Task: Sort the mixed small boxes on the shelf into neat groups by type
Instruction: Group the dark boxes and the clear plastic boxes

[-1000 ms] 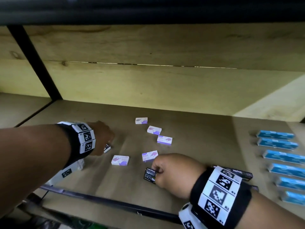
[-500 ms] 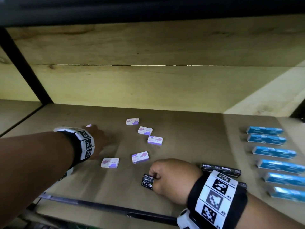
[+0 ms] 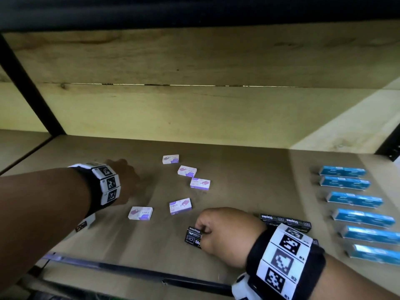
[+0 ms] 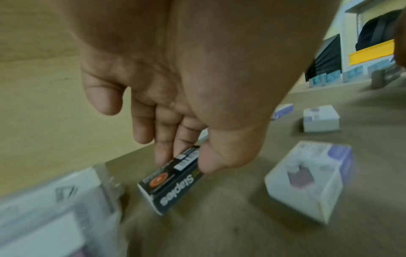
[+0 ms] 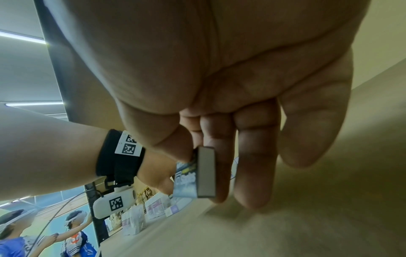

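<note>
Roughly halfway, I'd judge. My right hand (image 3: 218, 232) pinches a black staples box (image 3: 193, 237) between thumb and fingertips near the front edge of the shelf (image 3: 249, 169), at about six o'clock from the shelf's middle. My left hand (image 4: 175, 97) pinches a second black box (image 4: 173, 180) by one end, its far end resting on the board; from the head view that box is hidden behind my knuckles, at about nine o'clock.

At three o'clock from my right hand a couple of long black cartons (image 3: 285, 220) lie together, partly behind my wrist. Further out at three o'clock the blue boxes (image 3: 355, 200) already sit in a tidy column, parallel and evenly spaced; that group looks finished. The white-and-purple boxes (image 3: 180, 206) are not: five lie scattered at odd angles from eleven to twelve o'clock of my right hand, well apart from one another, with blurred ones just beside my left hand in the wrist view. So the black ones need joining, and the white ones need gathering.

All are small flat cardboard cuboids with crisp corners and smooth, lightly glossy print, light enough for a fingertip pinch. The shelf is matte brown board; its back panel is pale wood with visible grain.
</note>
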